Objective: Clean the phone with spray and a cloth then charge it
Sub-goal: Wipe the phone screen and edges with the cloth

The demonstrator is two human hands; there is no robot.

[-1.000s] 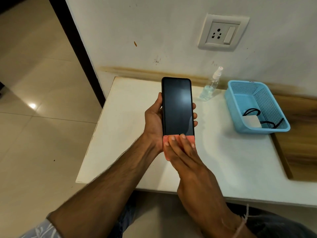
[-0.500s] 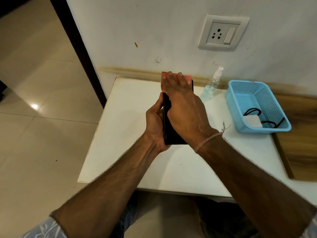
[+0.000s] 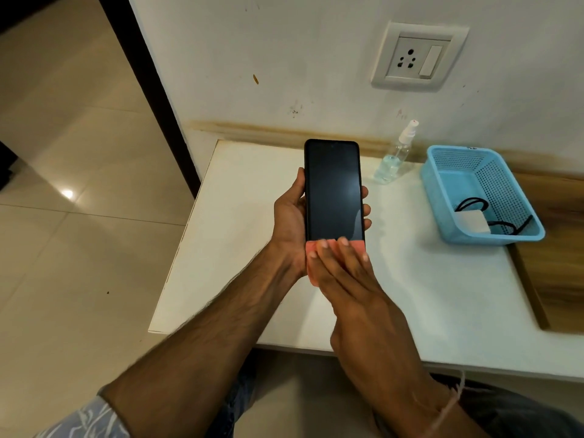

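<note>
My left hand grips a black phone by its sides, screen up and dark, above the white table. My right hand presses a pink cloth with straight fingers against the phone's lower end. A clear spray bottle with a white nozzle stands by the wall, right of the phone. The white charger with its black cable lies in the blue basket. A wall socket with a switch sits above the bottle.
The table's left edge drops to a tiled floor. A dark door frame runs down the wall's left side. A wooden surface adjoins the table on the right, behind the basket.
My right hand with the pink cloth has slid down the screen from the phone's top end to its bottom end. The left hand still holds the phone in the same spot.
</note>
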